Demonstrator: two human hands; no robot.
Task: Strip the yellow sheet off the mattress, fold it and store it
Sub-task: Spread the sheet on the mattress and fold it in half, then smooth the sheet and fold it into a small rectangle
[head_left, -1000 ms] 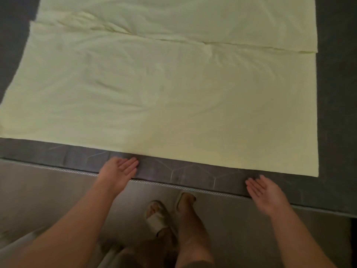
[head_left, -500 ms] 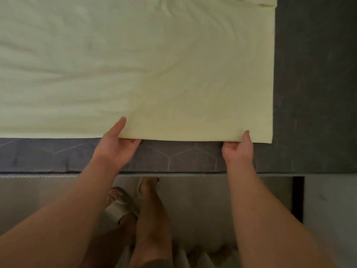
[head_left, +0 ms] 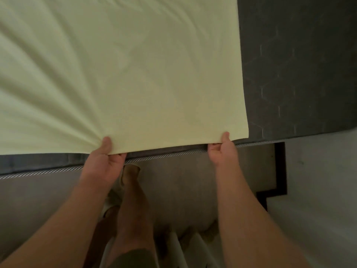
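The yellow sheet (head_left: 123,70) lies spread flat on the dark grey mattress (head_left: 297,74), covering most of it from the left edge of the view to a straight side edge near the right, where a bare strip of mattress shows. Its near hem runs left to right along the mattress's near edge; how far it reaches to the left and away from the person is cut off by the frame, so its long axis cannot be told. The left hand (head_left: 105,161) has its grip closed on the near hem, thumb on top and fingers curled under, and creases fan out from that pinch toward the upper left. The right hand (head_left: 222,151) pinches the hem the same way just beside the sheet's near right corner, thumb on top; the fingers below are partly hidden by the cloth. A striped piping (head_left: 42,172) runs along the mattress's near edge. Below, between the forearms, a bare leg and foot (head_left: 131,178) show dimly, the rest there too blurred to make out
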